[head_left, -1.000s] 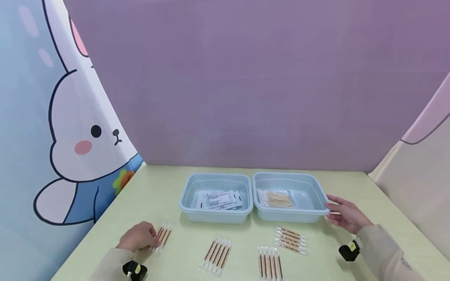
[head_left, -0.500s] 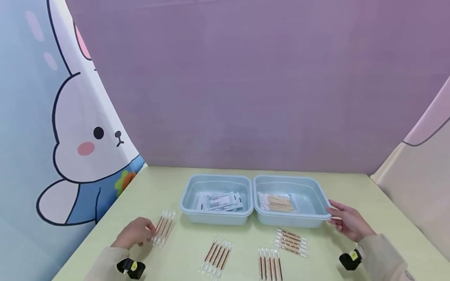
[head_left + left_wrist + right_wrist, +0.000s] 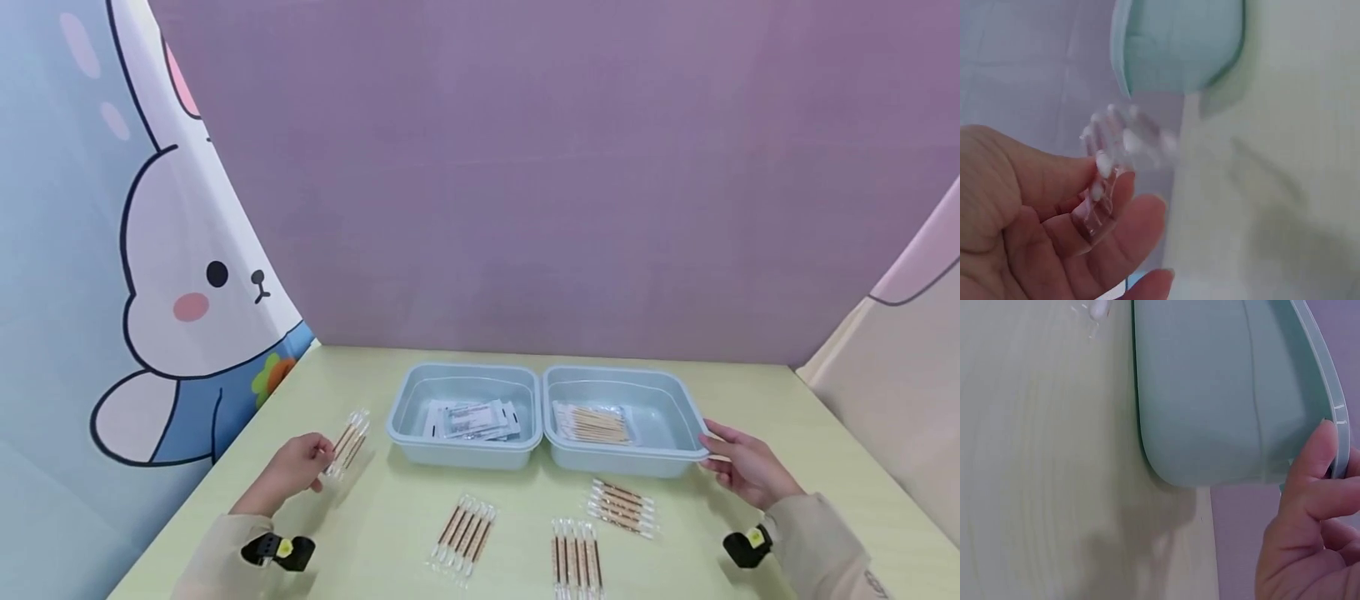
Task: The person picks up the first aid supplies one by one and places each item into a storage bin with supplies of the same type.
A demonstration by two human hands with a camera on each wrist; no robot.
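At the left, my left hand (image 3: 291, 471) pinches the lower end of a clear packet of cotton swabs (image 3: 349, 442) with brown sticks and white tips. In the left wrist view the swab packet (image 3: 1119, 140) stands out past the thumb, its tips blurred, above the tabletop. My right hand (image 3: 748, 471) grips the front right corner of the right light-blue basin (image 3: 630, 457). The right wrist view shows the thumb and fingers (image 3: 1316, 450) on either side of the basin's rim. Inside that basin lies a bag of wooden-stick swabs (image 3: 596, 425).
A matching basin (image 3: 463, 454) beside it on the left holds several white-and-clear sachets (image 3: 476, 419). On the table in front lie three more swab packets: one at centre (image 3: 465, 535), one near the front edge (image 3: 576, 557) and one under the right basin (image 3: 621, 508). A purple backdrop (image 3: 540, 183) stands behind.
My left hand has lifted the swab packet off the table and moved it slightly away from me. The right hand stays at the basin's corner, and the other packets lie where they were.
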